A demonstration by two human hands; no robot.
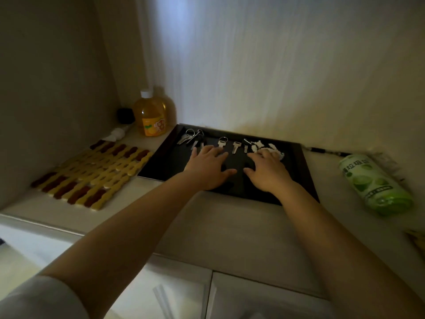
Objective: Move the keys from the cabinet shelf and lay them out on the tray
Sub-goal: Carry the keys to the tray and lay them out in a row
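A dark rectangular tray [161,162] lies on the pale cabinet shelf against the back wall. Several silver keys lie in a row along its far side: a ringed bunch [192,138] at the left, a key with a ring [222,142], a single key [235,147], and a bright cluster [264,147] at the right. My left hand [207,166] rests flat on the tray, fingers spread, fingertips near the ringed bunch. My right hand [268,169] lies flat beside it, fingertips touching the bright cluster. Neither hand grips anything that I can see.
A yellow-and-maroon woven mat [92,173] lies left of the tray. An orange drink bottle [153,113] and a small black object [125,115] stand in the back left corner. A green roll package [372,183] lies at the right, a pen [326,151] behind it.
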